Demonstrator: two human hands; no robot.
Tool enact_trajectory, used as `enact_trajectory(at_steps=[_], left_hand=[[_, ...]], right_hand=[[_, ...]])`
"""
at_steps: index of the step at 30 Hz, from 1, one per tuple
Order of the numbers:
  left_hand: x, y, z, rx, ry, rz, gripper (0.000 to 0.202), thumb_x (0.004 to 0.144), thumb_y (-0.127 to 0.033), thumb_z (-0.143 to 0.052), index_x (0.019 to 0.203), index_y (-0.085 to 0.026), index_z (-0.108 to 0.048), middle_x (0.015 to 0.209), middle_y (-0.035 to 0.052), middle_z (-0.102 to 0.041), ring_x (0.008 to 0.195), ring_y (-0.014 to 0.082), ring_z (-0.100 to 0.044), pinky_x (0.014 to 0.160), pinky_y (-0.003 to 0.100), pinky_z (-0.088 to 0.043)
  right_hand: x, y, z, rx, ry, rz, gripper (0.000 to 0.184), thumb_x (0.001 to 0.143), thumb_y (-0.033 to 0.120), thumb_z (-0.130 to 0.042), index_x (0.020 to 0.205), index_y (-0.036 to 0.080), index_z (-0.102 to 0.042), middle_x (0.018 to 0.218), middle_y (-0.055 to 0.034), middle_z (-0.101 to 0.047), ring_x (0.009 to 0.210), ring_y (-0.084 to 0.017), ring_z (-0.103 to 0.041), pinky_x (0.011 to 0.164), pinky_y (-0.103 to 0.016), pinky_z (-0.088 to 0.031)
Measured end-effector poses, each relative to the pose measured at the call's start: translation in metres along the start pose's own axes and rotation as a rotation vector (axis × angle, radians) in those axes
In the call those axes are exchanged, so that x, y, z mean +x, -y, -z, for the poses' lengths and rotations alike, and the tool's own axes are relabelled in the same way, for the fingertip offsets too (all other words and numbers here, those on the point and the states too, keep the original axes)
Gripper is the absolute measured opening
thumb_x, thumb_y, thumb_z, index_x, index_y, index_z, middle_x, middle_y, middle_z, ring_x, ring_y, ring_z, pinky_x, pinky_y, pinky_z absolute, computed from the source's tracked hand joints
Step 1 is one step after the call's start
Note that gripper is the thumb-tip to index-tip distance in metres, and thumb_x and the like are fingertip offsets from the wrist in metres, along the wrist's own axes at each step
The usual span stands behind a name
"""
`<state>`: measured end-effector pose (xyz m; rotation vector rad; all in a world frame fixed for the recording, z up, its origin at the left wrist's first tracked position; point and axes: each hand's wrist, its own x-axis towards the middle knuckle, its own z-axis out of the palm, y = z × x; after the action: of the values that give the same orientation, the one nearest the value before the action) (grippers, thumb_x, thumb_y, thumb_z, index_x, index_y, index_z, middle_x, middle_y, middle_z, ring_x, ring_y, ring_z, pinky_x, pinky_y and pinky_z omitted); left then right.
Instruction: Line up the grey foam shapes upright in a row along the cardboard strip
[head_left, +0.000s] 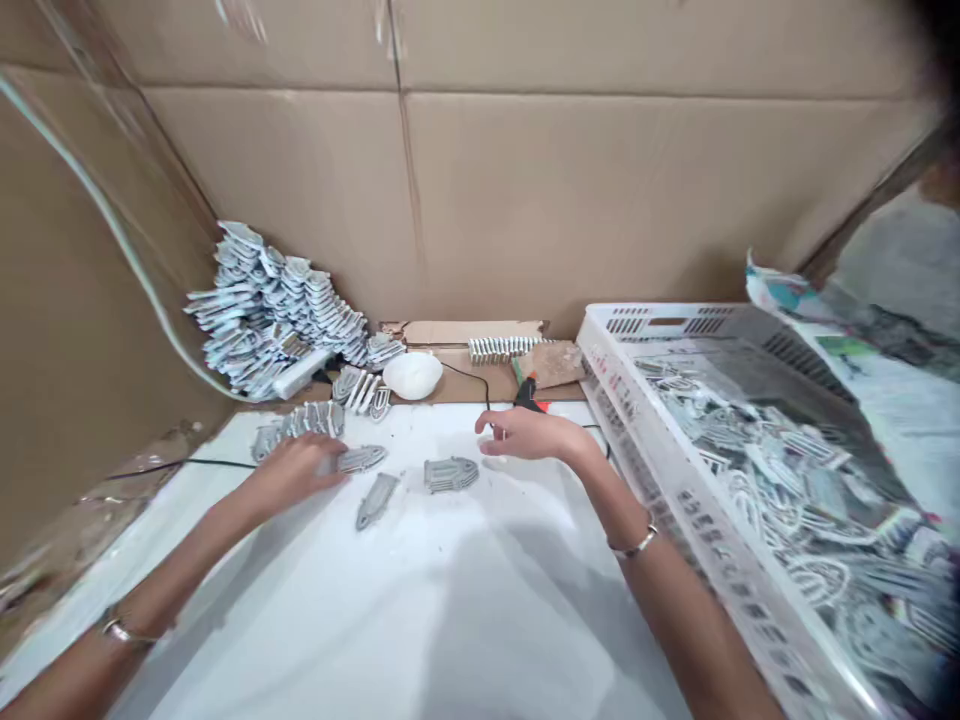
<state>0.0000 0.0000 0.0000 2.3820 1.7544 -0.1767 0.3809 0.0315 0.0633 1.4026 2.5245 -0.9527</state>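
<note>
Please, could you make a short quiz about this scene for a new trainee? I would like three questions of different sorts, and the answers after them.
1. Which hand is nearer to the black-and-red tool: A, the left hand, or B, the right hand?
2. True or false: the white plastic crate is on the person's right side.
3. What lies under the fingers of the left hand?

Key: 1. B. 2. True. 3. A flat grey piece.
</note>
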Motion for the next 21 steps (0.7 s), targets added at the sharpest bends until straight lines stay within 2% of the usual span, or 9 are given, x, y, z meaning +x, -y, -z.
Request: enact_trajectory(at_steps=[4, 7, 11, 13, 16, 19, 21], left_hand=[[0.006, -0.005, -0.002, -0.025, -0.079, -0.024, 0.047, 0.085, -0.056, -0.052, 0.112, -0.022, -0.071, 0.118, 0.0113, -0.07, 0.114, 0.0344, -0.061, 0.098, 0.044, -0.044], [0.01, -0.001, -0.001, -0.036, -0.144, -0.055, 0.045, 0.084, -0.059, -0.053, 0.104, -0.023, -0.073, 0.109, 0.0106, -0.072, 0.109, 0.0343, -0.062, 0.095, 0.043, -0.045], [0.012, -0.003, 0.012, -0.064, -0.263, -0.06, 0.051, 0.085, -0.064, -0.05, 0.102, -0.021, -0.072, 0.111, 0.0121, -0.07, 0.112, 0.0351, -0.06, 0.097, 0.045, -0.043], [0.011, -0.018, 0.022, -0.118, -0.306, -0.11, 0.053, 0.087, -0.066, -0.05, 0.105, -0.021, -0.071, 0.113, 0.0112, -0.069, 0.112, 0.0327, -0.06, 0.097, 0.042, -0.043], [0.011, -0.056, 0.032, -0.198, -0.285, -0.25, 0.047, 0.09, -0.062, -0.052, 0.109, -0.022, -0.068, 0.115, 0.0083, -0.068, 0.11, 0.028, -0.059, 0.097, 0.038, -0.042], [0.014, -0.094, 0.033, -0.22, -0.222, -0.341, 0.041, 0.091, -0.057, -0.055, 0.108, -0.023, -0.069, 0.112, 0.0071, -0.068, 0.108, 0.0267, -0.058, 0.094, 0.037, -0.042], [0.018, -0.11, 0.03, -0.22, -0.187, -0.364, 0.038, 0.091, -0.055, -0.057, 0.108, -0.022, -0.069, 0.109, 0.0069, -0.068, 0.107, 0.0266, -0.058, 0.092, 0.038, -0.042]], right_hand=[[0.002, 0.001, 0.002, 0.005, 0.007, -0.02, 0.044, 0.091, 0.04, -0.054, 0.128, 0.019, -0.058, 0.109, -0.0111, -0.068, 0.091, -0.022, -0.064, 0.073, -0.028, -0.045], [0.0, 0.0, 0.003, 0.014, 0.004, -0.023, 0.043, 0.09, 0.041, -0.055, 0.128, 0.02, -0.058, 0.108, -0.0101, -0.068, 0.091, -0.022, -0.064, 0.074, -0.028, -0.045], [-0.004, 0.002, 0.005, 0.032, -0.012, -0.05, 0.043, 0.089, 0.042, -0.055, 0.127, 0.022, -0.059, 0.111, -0.009, -0.068, 0.091, -0.021, -0.064, 0.073, -0.028, -0.044], [-0.006, 0.004, 0.006, 0.041, -0.014, -0.061, 0.043, 0.089, 0.042, -0.055, 0.128, 0.022, -0.059, 0.113, -0.0094, -0.067, 0.09, -0.022, -0.064, 0.072, -0.028, -0.044], [-0.007, 0.006, 0.008, 0.043, -0.014, -0.063, 0.044, 0.089, 0.041, -0.055, 0.128, 0.021, -0.059, 0.111, -0.0097, -0.068, 0.09, -0.022, -0.063, 0.072, -0.029, -0.044], [-0.007, 0.005, 0.008, 0.046, -0.014, -0.067, 0.044, 0.089, 0.042, -0.055, 0.127, 0.021, -0.059, 0.109, -0.0092, -0.068, 0.089, -0.022, -0.063, 0.071, -0.028, -0.044], [-0.007, 0.004, 0.008, 0.052, -0.016, -0.06, 0.044, 0.089, 0.043, -0.055, 0.127, 0.022, -0.058, 0.109, -0.0087, -0.068, 0.089, -0.021, -0.063, 0.071, -0.028, -0.044]])
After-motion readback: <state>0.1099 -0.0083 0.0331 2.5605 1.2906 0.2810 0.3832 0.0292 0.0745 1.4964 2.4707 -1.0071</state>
